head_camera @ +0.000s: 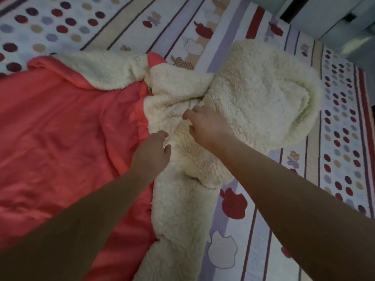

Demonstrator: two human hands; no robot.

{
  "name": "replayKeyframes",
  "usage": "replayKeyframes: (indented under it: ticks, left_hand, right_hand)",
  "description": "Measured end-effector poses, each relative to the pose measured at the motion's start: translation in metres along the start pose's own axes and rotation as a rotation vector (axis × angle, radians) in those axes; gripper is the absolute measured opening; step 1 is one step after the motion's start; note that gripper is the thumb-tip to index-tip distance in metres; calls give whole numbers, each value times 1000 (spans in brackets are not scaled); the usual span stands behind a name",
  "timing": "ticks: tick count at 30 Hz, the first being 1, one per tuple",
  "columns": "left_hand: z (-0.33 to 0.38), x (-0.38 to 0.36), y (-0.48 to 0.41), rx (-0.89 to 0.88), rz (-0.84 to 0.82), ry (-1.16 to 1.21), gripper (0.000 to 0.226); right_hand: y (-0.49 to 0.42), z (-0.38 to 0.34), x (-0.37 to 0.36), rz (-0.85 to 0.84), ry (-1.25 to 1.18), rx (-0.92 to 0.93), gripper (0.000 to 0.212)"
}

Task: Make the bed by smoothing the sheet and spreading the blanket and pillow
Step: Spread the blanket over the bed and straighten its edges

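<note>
Left hand [151, 153], right hand [205, 126] outstretched

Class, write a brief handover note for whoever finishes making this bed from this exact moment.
Left hand: open, fingers over the fleece, nothing gripped.
Right hand: grips a fold of the blanket.
Blanket bunched and twisted, partly cream side up, on the patterned sheet.
Done: sheet looks flat where visible.
Left: untwist and spread blanket; place pillow, not in view.
</note>
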State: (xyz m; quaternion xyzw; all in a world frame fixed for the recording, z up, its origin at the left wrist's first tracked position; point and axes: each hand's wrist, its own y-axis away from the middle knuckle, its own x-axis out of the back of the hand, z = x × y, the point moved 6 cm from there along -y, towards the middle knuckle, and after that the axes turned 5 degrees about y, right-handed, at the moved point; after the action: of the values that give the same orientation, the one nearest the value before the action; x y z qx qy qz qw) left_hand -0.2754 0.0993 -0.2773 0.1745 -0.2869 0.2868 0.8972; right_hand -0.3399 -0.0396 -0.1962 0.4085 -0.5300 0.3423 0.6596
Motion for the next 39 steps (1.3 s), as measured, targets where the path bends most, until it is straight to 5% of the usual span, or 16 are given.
replayKeyframes:
  ticks: [7,11,18,31,37,39]
  left_hand:
    - [-39,-40,-3,233,-113,-30,53]
    - [-46,-55,1,282,-155,-32,51]
    - [-21,-54,13,163,-115,-78,15]
    - [59,-61,62,-124,-196,-82,43]
    - [91,-76,116,-277,-300,-60,3]
    - [100,-85,133,-305,-340,-79,18]
  right_hand:
    - [-29,3,-34,-203,302,151,66]
    - [-31,14,-44,-238,346,105,55]
    - [-12,22,-35,-104,314,44,34]
    - [91,62,-8,0,212,-148,36]
    - [165,67,-10,13,146,-279,30]
    - [194,68,-15,8,130,-312,27]
